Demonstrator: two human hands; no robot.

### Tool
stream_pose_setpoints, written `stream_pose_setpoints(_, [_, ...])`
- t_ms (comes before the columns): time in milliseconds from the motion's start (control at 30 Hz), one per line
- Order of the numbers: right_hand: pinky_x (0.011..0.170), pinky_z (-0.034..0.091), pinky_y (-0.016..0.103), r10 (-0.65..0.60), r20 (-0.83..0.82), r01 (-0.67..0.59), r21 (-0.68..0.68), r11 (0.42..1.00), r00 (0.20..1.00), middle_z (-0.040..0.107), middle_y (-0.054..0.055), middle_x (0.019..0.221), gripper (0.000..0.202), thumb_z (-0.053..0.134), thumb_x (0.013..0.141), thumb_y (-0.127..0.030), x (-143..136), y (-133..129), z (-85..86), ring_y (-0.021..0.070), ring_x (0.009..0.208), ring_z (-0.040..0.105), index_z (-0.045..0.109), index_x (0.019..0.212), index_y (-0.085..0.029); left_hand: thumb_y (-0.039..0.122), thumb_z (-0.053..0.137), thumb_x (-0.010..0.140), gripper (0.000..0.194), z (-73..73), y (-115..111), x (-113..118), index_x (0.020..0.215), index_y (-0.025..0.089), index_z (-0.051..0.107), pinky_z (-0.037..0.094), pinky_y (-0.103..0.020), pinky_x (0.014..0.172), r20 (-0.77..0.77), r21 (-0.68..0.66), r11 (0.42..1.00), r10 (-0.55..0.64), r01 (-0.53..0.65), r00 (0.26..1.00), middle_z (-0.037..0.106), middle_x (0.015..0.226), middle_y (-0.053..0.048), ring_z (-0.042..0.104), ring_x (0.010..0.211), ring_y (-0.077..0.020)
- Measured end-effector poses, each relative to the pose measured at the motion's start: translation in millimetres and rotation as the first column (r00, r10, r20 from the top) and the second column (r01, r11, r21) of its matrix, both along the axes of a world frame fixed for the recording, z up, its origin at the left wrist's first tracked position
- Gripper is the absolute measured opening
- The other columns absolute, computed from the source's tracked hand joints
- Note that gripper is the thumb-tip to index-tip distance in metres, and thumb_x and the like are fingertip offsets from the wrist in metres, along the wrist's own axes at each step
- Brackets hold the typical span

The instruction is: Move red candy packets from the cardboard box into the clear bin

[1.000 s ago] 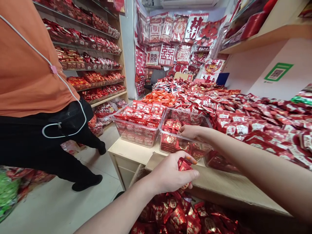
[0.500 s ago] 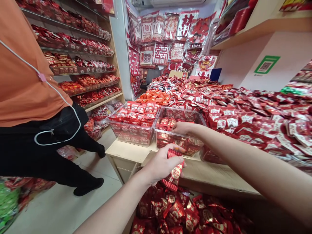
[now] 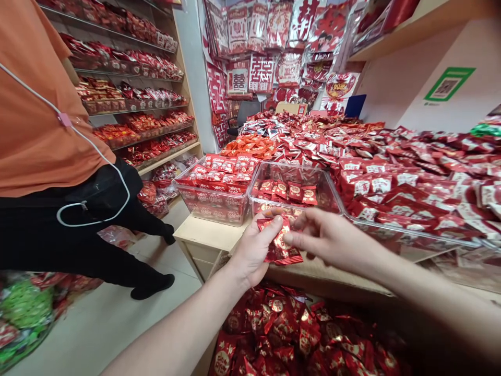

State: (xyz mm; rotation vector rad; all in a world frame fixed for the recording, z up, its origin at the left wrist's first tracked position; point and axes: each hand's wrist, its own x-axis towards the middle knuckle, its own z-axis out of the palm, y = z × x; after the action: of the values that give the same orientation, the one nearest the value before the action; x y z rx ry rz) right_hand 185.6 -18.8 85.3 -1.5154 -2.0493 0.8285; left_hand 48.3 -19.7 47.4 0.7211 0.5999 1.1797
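"Where were the red packets (image 3: 287, 248)?"

"Over the near carton (image 3: 332, 277), grasped in my left hand (image 3: 252, 250). My right hand (image 3: 324, 237) touched them; whether it gripped, I couldn't tell."

The left hand (image 3: 252, 253) is bare, with a thumbnail (image 3: 278, 220) showing, and the left forearm (image 3: 195, 318) is bare and smooth, widening from a slim wrist towards the bottom edge of the frame. The right hand (image 3: 326, 235) is likewise bare, as is the right forearm (image 3: 422, 287), though blur at the lower right makes its outline hard to judge.
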Motion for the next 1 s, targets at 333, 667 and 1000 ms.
stream_pose_setpoints(333, [0.065, 0.044, 0.028, 0.066, 0.198, -0.158, 0.491, 0.857, 0.978, 0.06, 0.006, 0.084, 0.014, 0.044, 0.08, -0.029, 22, -21, -7.8, 0.0165, 0.075, 0.054, 0.054, 0.089, -0.023, 0.055, 0.041, 0.075, 0.045, 3.2, -3, -5, 0.098, 0.018, 0.053, 0.039, -0.017, 0.045, -0.225, -0.049, 0.999, -0.015, 0.004, 0.974, 0.059, 0.084, -0.004, 0.053, 0.055, -0.0075])
stream_pose_setpoints(667, [0.07, 0.05, 0.033, -0.006, -0.339, 0.073, 0.186, 0.98, 0.941, 0.057, 0.009, 0.095, 0.028, 0.047, 0.079, -0.032, 21, -15, -19.6, 0.0168, 0.082, 0.057, 0.044, 0.104, -0.018, 0.018, 0.063, 0.068, 0.046, 2.1, -2, -6, 0.109, 0.019, 0.042, 0.041, -0.027, 0.082, -0.294, 0.218, 0.975, 0.023, 0.043, 0.956, 0.059, 0.1, -0.005, 0.055, 0.088, -0.0123])
stream_pose_setpoints(1000, [0.052, 0.044, 0.021, -0.045, -0.457, -0.04, -0.175, 0.984, 0.888, 0.054, -0.001, 0.068, 0.03, 0.059, 0.068, -0.04, 16, -23, -24.7, 0.0092, 0.059, 0.053, 0.047, 0.083, -0.017, 0.039, 0.056, 0.071, 0.037, -2.7, -3, -6, 0.1, 0.019, 0.045, 0.044, -0.019, 0.05, -0.549, 0.219, 0.966, 0.004, 0.14, 0.836, 0.058, 0.079, -0.001, 0.052, 0.052, -0.0068])
